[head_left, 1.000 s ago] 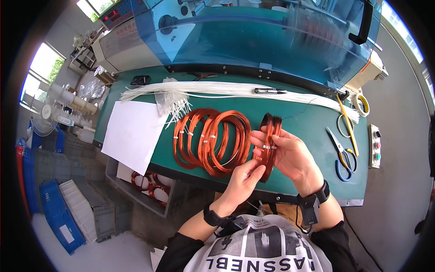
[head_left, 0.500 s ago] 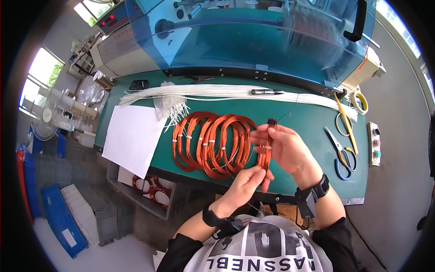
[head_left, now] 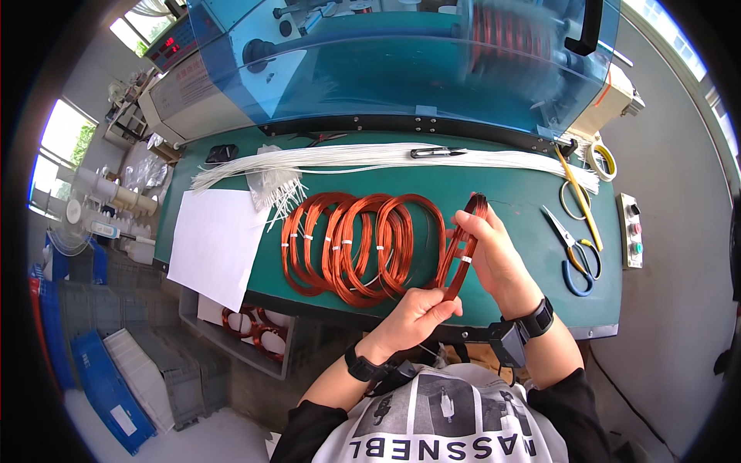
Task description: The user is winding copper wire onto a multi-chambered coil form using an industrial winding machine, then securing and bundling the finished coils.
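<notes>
A copper wire coil [head_left: 465,261], bound with a white tie, is held up on edge between my two hands at the near side of the green mat. My left hand [head_left: 423,310] is closed on its lower end. Around its upper right part, my right hand [head_left: 494,251] is closed with the thumb pressed on the wire. Thin loose wire ends stick out past the coil's top. Just left of my hands, several overlapping copper coils [head_left: 355,247] lie in a row, each ring carrying white ties where visible.
Behind the coils lies a long bundle of white sleeving [head_left: 347,157] with thread snips [head_left: 437,153] on it. Scissors [head_left: 573,251] and a tape roll [head_left: 602,162] are at right. White paper [head_left: 216,247] lies left. A blue-covered winding machine [head_left: 370,77] stands behind; a grey crate [head_left: 285,347] is below.
The held coil has turned from nearly upright and edge-on to tilted, with its opening more visible. My right hand has shifted slightly right. The whole view has shifted a little.
</notes>
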### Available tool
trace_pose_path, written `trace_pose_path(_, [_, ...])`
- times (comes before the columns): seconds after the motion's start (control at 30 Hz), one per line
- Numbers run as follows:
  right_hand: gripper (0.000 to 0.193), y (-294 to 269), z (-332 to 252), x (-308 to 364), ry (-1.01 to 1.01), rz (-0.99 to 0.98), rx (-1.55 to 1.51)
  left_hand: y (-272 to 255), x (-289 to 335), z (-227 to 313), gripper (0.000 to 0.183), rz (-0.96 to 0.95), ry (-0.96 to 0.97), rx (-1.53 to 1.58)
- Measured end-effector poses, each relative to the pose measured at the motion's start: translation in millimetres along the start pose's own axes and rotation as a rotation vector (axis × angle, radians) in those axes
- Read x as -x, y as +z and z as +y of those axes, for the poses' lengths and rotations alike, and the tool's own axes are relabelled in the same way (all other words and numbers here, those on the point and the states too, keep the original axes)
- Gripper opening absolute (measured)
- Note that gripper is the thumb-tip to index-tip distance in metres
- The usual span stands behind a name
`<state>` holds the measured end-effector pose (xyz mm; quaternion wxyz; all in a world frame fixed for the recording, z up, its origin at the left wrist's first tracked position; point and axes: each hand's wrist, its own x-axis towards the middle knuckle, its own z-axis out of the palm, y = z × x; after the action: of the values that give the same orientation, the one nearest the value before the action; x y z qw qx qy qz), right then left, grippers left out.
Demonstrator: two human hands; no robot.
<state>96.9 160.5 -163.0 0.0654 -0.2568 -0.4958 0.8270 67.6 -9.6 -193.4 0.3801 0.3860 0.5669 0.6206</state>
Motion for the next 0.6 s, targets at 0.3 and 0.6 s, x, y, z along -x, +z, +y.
trace_pose_path(0.3, [0.046,-14,7,-8,-0.005,-0.007,0.144,14,-2,-14,0.044,0.215,-0.126,-0.036])
trace_pose_path(0.6, [0.045,-23,28,-53,-0.416,-0.036,0.322,-1,-4,-24,0.049,0.374,-0.131,0.418])
